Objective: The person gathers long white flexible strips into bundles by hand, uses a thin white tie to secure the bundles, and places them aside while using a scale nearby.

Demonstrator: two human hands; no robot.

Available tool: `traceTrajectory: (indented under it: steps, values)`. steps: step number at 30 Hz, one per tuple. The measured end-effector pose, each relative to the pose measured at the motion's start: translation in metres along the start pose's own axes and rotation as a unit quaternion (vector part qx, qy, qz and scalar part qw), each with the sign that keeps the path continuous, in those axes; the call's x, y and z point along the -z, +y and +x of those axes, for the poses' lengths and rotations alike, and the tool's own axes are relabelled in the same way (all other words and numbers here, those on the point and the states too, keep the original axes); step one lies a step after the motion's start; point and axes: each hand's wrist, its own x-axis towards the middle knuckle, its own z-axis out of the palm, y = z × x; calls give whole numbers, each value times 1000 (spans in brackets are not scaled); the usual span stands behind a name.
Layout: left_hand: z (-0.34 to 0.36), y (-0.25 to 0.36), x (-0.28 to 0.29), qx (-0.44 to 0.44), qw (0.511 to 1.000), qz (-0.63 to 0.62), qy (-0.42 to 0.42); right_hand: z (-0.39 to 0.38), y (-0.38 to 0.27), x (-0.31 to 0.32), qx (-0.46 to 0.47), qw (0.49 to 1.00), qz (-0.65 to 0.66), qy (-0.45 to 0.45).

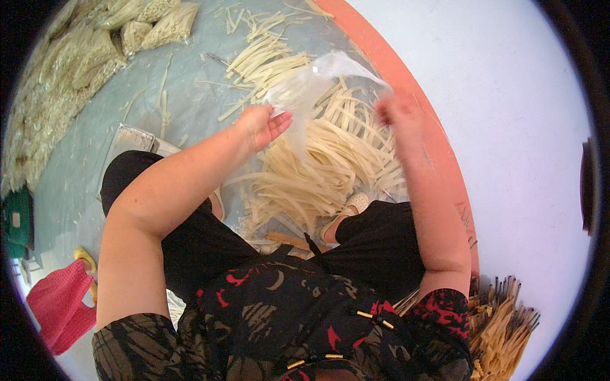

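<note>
A thin clear plastic bag (318, 73) is stretched between my two hands above a heap of pale flat strips (324, 159). My left hand (264, 127) pinches the bag's near left edge, its fingers partly extended. Raised at the right, my right hand (401, 117) is smeared by motion; its fingers look closed on the bag's far right corner. Through the bag, some strips show beneath it. The heap spreads over the floor between my feet, with more loose strips (267, 60) lying farther off.
Filled clear bags of pale material (70, 70) are piled along the far left. An orange band (381, 51) borders the pale wall on the right. Bundled brown sticks (502, 324) stand near my right elbow. A red cloth (63, 305) and a green container (18, 222) are at left.
</note>
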Motion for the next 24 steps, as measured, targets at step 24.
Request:
traceTrajectory:
  steps: [24]
  values:
    - [-72, -40, -19, 70, 977, 69, -191, -19, 9, -69, -62, 961, 257, -82]
